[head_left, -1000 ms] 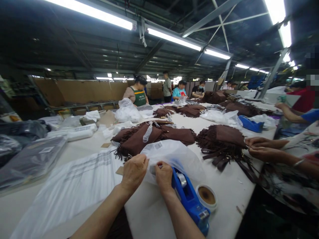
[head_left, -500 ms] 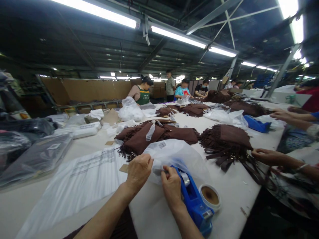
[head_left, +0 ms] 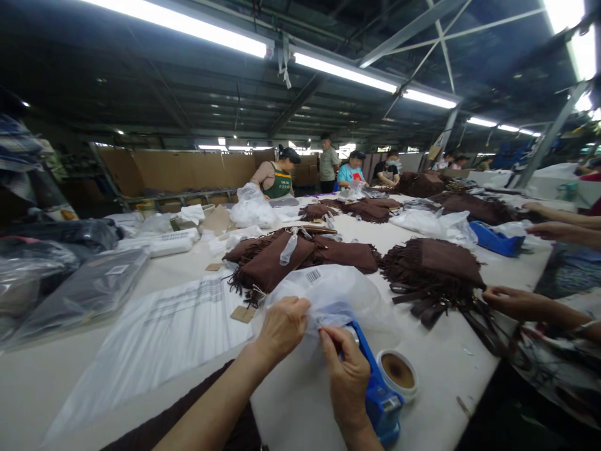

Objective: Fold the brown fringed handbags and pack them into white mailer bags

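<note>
My left hand [head_left: 283,331] is closed on the near edge of a clear plastic bag [head_left: 347,282] that bears a barcode sticker. My right hand [head_left: 346,374] pinches the same bag's edge a little to the right, thumb against fingertips. Just beyond and beside my right hand stands a blue tape dispenser [head_left: 382,401], partly covered by that hand and the bag. A tape roll [head_left: 397,371] lies against the dispenser's right side. Brown fringed bags [head_left: 293,257] are heaped just past the plastic bag.
Striped plastic bags [head_left: 173,332] lie flat at left, near packed bags [head_left: 84,291]. At right, a co-worker's hand [head_left: 511,302] touches another brown fringed bag [head_left: 444,266]. A second blue dispenser [head_left: 496,239] sits farther off. Several people work across the white table [head_left: 291,407].
Both my hands have shifted slightly right with the plastic's edge. My right hand has lowered and turned, its fingers more tightly pinched. The view has swung a little left.
</note>
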A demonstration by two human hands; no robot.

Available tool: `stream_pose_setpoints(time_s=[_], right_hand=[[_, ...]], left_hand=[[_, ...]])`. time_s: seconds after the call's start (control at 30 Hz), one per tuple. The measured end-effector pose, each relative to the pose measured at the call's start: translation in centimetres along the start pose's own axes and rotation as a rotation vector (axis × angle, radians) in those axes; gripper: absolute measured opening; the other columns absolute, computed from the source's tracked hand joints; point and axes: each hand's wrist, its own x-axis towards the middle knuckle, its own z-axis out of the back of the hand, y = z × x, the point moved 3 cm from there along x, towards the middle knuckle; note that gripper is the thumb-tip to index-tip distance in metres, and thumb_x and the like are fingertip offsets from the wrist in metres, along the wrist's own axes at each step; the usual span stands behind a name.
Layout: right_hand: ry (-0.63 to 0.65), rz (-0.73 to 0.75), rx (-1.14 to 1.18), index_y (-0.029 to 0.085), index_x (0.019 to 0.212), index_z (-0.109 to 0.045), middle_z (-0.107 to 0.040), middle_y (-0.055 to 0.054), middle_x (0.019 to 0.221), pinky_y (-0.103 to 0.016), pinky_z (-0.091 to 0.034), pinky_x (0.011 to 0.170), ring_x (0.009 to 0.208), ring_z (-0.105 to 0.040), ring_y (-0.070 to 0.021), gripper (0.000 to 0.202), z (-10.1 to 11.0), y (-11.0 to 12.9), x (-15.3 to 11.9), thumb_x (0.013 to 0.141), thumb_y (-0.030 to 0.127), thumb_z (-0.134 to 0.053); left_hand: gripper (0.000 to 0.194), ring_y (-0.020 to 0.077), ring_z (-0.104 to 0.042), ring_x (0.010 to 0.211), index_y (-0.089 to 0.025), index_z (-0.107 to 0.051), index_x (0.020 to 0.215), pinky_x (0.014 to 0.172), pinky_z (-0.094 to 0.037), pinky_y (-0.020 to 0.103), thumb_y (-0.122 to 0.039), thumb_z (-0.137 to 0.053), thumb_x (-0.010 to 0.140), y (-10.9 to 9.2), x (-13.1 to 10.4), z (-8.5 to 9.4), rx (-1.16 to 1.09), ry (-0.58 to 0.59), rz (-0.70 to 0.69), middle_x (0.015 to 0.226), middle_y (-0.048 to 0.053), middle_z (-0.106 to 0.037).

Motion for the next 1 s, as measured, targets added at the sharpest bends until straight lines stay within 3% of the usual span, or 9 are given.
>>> stream_pose_setpoints(time_s=[0.1, 0.2, 0.37, 0.47, 0.6, 0.67, 0.77, 0.83, 1.0], right_hand=[[0.022, -0.009, 0.074, 0.020, 0.078, -0.065, -0.063, -0.002, 0.082, -0.028, -0.045, 0.076, 0.079, -0.058, -0.0162, 0.011, 1.3, 0.9, -0.1, 0.079, 0.031, -0.062], [0.101, -0.044, 0.234, 0.021, 0.073, -0.061, -0.060, -0.001, 0.079, -0.029, -0.043, 0.078, 0.082, -0.056, -0.0165, 0.009, 1.9, 2.1, 0.0, 0.078, 0.028, -0.063], [0.549, -0.124, 0.410, 0.020, 0.064, -0.055, -0.058, 0.000, 0.072, -0.026, -0.042, 0.063, 0.068, -0.054, -0.0148, 0.017, -0.2, 4.7, -0.5, 0.076, 0.028, -0.064], [0.770, -0.066, 0.257, 0.019, 0.063, -0.053, -0.055, 0.002, 0.065, -0.025, -0.040, 0.063, 0.064, -0.052, -0.0130, 0.020, -2.5, 6.5, -1.6, 0.074, 0.030, -0.065], [1.004, -0.071, 0.219, 0.019, 0.066, -0.054, -0.055, 0.003, 0.066, -0.025, -0.040, 0.066, 0.067, -0.053, -0.0129, 0.018, -5.8, 7.9, -3.6, 0.073, 0.031, -0.066], [1.095, -0.228, 0.375, 0.021, 0.083, -0.058, -0.059, 0.001, 0.079, -0.027, -0.042, 0.071, 0.077, -0.056, -0.0152, 0.022, -7.5, 8.1, -4.7, 0.069, 0.034, -0.069], [1.267, -0.531, 0.637, 0.023, 0.112, -0.052, -0.061, -0.002, 0.100, -0.029, -0.044, 0.076, 0.091, -0.057, -0.0183, 0.057, -10.0, 8.1, -6.5, 0.061, 0.039, -0.075], [1.402, -0.688, 0.638, 0.019, 0.107, -0.056, -0.063, -0.003, 0.093, -0.027, -0.044, 0.070, 0.083, -0.058, -0.0177, 0.059, -11.3, 7.6, -7.8, 0.055, 0.038, -0.078], [1.332, -0.792, 0.451, 0.018, 0.081, -0.054, -0.058, 0.002, 0.066, -0.026, -0.042, 0.058, 0.056, -0.053, -0.0121, 0.045, -13.4, 5.3, -9.3, 0.053, 0.048, -0.074]], left_hand=[[0.038, 0.0192, -0.058, 0.098, -0.016, -0.061, 0.106, 0.086, -0.045, 0.030, -0.005, -0.050, 0.072, 0.0, -0.5, -0.2, -0.124, 0.057, -0.047, 0.102, 0.008, -0.064], [0.049, 0.0172, -0.055, 0.107, -0.015, -0.055, 0.117, 0.090, -0.044, 0.027, -0.015, -0.057, 0.068, 0.9, -1.7, 1.2, -0.535, 0.062, 0.032, 0.117, 0.008, -0.060], [0.054, 0.0180, -0.060, 0.079, -0.010, -0.062, 0.095, 0.062, -0.047, 0.026, -0.057, -0.054, 0.071, 3.0, -6.1, 4.3, -1.254, 0.119, 0.383, 0.089, 0.010, -0.065], [0.058, 0.0112, -0.049, 0.053, -0.010, -0.060, 0.073, 0.045, -0.034, 0.021, -0.067, -0.059, 0.061, 3.7, -9.6, 5.6, -1.254, 0.189, 0.490, 0.061, 0.002, -0.056], [0.030, 0.0064, -0.040, 0.044, -0.013, -0.053, 0.058, 0.043, -0.027, 0.019, -0.038, -0.071, 0.054, 4.9, -14.1, 6.7, -1.167, 0.145, 0.606, 0.048, -0.005, -0.047], [0.024, 0.0063, -0.041, 0.044, -0.013, -0.052, 0.057, 0.045, -0.030, 0.019, -0.032, -0.068, 0.054, 5.6, -16.0, 7.3, -1.198, 0.086, 0.644, 0.048, -0.005, -0.048], [0.024, 0.0081, -0.047, 0.049, -0.013, -0.055, 0.062, 0.049, -0.036, 0.020, -0.032, -0.068, 0.054, 6.9, -18.4, 8.3, -1.259, -0.012, 0.675, 0.054, -0.002, -0.054], [0.027, 0.0102, -0.051, 0.051, -0.013, -0.055, 0.066, 0.052, -0.039, 0.022, -0.035, -0.066, 0.055, 8.2, -19.8, 8.6, -1.211, -0.069, 0.710, 0.059, 0.000, -0.058], [0.020, 0.0121, -0.051, 0.053, -0.016, -0.051, 0.064, 0.053, -0.040, 0.024, -0.037, -0.053, 0.064, 12.5, -23.6, 7.4, -0.758, -0.218, 0.864, 0.056, -0.003, -0.053]])
